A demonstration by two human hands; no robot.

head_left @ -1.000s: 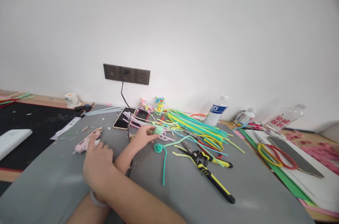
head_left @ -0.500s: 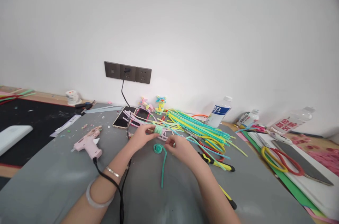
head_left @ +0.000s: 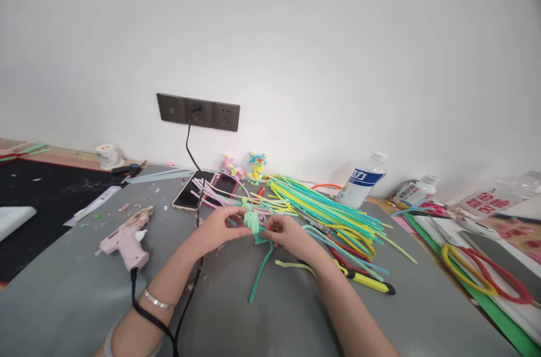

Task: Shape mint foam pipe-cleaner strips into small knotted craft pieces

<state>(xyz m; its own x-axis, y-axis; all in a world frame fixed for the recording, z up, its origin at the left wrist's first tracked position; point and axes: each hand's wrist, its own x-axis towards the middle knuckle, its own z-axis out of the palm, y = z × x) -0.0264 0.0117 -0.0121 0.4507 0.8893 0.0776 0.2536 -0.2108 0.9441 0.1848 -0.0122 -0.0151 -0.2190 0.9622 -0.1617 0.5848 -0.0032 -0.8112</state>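
Observation:
Between thumb and fingers, my left hand (head_left: 222, 233) pinches a small mint-green figure (head_left: 251, 222) of coiled, fuzzy pipe cleaner. My right hand (head_left: 291, 239) is closed at the figure's right side, its fingertips on a darker green pipe cleaner (head_left: 261, 273). The coiled top of that pipe cleaner is pressed close under the figure and partly covered; its straight tail hangs toward me. Whether the two pieces are joined, I cannot tell. A pale yellow pipe cleaner (head_left: 291, 264) lies by my right wrist.
A pink glue gun (head_left: 127, 241) with a black cord lies left. Phones (head_left: 192, 193) and bundled pipe cleaners (head_left: 325, 205) are behind my hands. A yellow-handled tool (head_left: 372, 282), a bottle (head_left: 361, 179) and red-and-yellow scissors (head_left: 477, 272) are at right.
My hands have come together, and the right one has taken hold of the dark green coil that lay on the table. It is now up against the mint figure. The view has shifted slightly.

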